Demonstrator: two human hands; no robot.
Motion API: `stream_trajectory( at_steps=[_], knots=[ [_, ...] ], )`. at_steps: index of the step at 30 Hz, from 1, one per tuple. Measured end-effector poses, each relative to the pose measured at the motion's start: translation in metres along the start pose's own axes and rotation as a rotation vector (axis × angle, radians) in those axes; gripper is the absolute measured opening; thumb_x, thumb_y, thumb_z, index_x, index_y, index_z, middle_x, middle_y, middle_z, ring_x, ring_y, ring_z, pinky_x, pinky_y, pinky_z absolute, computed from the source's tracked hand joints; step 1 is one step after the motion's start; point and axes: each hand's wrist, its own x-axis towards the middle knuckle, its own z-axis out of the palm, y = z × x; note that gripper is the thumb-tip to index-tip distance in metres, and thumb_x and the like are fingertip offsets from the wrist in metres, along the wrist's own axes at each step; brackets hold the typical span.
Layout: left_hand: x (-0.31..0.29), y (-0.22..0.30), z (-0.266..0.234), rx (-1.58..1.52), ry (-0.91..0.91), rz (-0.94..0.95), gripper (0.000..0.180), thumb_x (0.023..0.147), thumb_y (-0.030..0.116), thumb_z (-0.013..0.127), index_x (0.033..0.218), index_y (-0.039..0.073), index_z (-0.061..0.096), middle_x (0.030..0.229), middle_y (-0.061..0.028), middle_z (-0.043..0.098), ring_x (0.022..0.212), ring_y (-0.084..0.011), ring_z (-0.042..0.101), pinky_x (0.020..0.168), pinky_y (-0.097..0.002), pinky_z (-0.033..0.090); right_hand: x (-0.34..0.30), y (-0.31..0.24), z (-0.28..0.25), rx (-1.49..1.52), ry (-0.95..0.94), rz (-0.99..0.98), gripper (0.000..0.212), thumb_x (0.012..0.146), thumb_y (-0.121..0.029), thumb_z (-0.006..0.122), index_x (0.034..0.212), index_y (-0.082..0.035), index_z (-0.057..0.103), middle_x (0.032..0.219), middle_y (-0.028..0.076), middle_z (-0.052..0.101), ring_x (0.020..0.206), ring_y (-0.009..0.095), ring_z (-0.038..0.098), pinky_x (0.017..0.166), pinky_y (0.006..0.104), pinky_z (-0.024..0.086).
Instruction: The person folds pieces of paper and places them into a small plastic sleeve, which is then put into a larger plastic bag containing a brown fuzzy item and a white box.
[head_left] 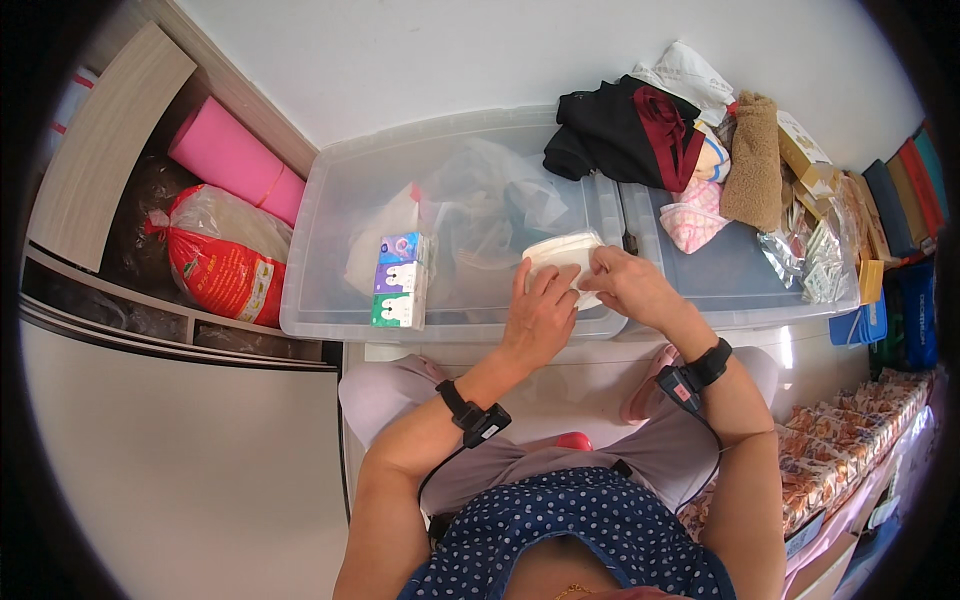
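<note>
Both hands are at a flat, whitish packet [562, 246] with a see-through wrapping, over the lid of a translucent plastic storage box [335, 215]. My left hand [543, 312] grips its near left side, the fingers bent over the top. At the right side, my right hand [632, 288] has its fingers drawn together in a pinch on the packet; the fingertips are partly hidden. To the left on the lid lies a wrapped stack of small packs [399, 280] in blue, purple and green. A white plastic bag [385, 235] is just behind it.
A second translucent box [745, 290] on the right bears black cloth [620, 125], a brown fuzzy roll [754, 165], a pink-patterned cloth [693, 215] and small packets [825, 262]. Left, an open cabinet holds a pink roll [235, 160] and a red bag [220, 255]. A wall stands behind.
</note>
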Motion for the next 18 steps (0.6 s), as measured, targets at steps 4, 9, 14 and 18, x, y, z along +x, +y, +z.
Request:
stream_trajectory(
  at_steps=[4, 9, 14, 18],
  knots=[
    [-0.0046, -0.0035, 0.0045, 0.045, -0.052, -0.008, 0.024, 0.072, 0.010, 0.068, 0.095, 0.005, 0.065, 0.118, -0.0057, 0.058, 0.109, -0.0249, 0.049, 0.108, -0.0541, 0.023, -0.0002, 0.0020, 0.0032, 0.030, 0.068, 0.022, 0.029, 0.068, -0.001, 0.067, 0.097, -0.009, 0.066, 0.091, 0.008, 0.054, 0.092, 0.026, 0.057, 0.076, 0.0363, 0.050],
    [-0.0047, -0.0045, 0.0045, 0.057, -0.062, -0.011, 0.026, 0.072, 0.011, 0.068, 0.098, 0.005, 0.065, 0.110, -0.0052, 0.061, 0.106, -0.0239, 0.051, 0.108, -0.0544, 0.024, 0.0008, 0.0027, 0.0056, -0.028, 0.103, 0.008, 0.030, 0.070, -0.002, 0.064, 0.098, -0.010, 0.067, 0.089, 0.008, 0.054, 0.090, 0.026, 0.057, 0.074, 0.0360, 0.050],
    [-0.0060, -0.0061, 0.0054, 0.068, -0.050, -0.013, 0.026, 0.072, 0.011, 0.069, 0.097, 0.005, 0.065, 0.108, -0.0047, 0.061, 0.105, -0.0237, 0.051, 0.107, -0.0543, 0.025, 0.0016, 0.0032, 0.0080, -0.079, 0.045, -0.012, 0.023, 0.071, -0.003, 0.062, 0.091, -0.010, 0.069, 0.087, 0.008, 0.054, 0.087, 0.026, 0.057, 0.073, 0.0357, 0.050],
    [-0.0026, -0.0038, 0.0012, 0.050, -0.043, -0.006, 0.025, 0.072, 0.011, 0.069, 0.096, 0.005, 0.065, 0.110, -0.0059, 0.060, 0.105, -0.0242, 0.051, 0.106, -0.0541, 0.026, -0.0002, 0.0050, 0.0074, -0.009, 0.039, -0.007, 0.018, 0.069, -0.001, 0.062, 0.085, -0.008, 0.067, 0.088, 0.008, 0.054, 0.089, 0.026, 0.057, 0.074, 0.0354, 0.050]
  ],
)
